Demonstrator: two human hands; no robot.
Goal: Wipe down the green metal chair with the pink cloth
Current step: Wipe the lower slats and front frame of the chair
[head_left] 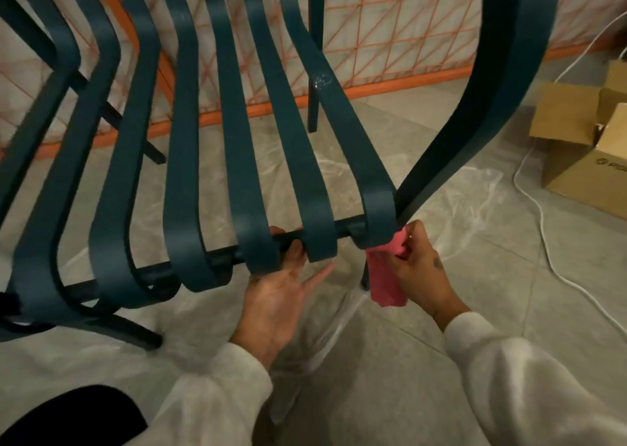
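Right hand is clamped on the pink cloth: fingers and thumb pinch the bunched top and press it against the front right corner of the green metal chair, just under the curled end of the rightmost slat. The rest of the cloth hangs loose below. Left hand grips the front crossbar between two slat ends, with one fingertip showing over the bar, the thumb beneath and one finger sticking out straight. The chair fills the upper left of the view and seems tipped toward the person. Its curved arm band sweeps down to the corner being wiped. A pale speckled smudge sits higher on the rightmost slat. The cloth looks soft, light and limp, so it's best kept wadded in the fingers to put pressure on the metal. The chair looks rigid and fairly heavy with smooth painted strips, so the crossbar or the frame is the safer hold, not a slat face. A plastic sheet covers the floor underneath. A cardboard box and a white cable lie off to the right, and an orange mesh panel stands behind.
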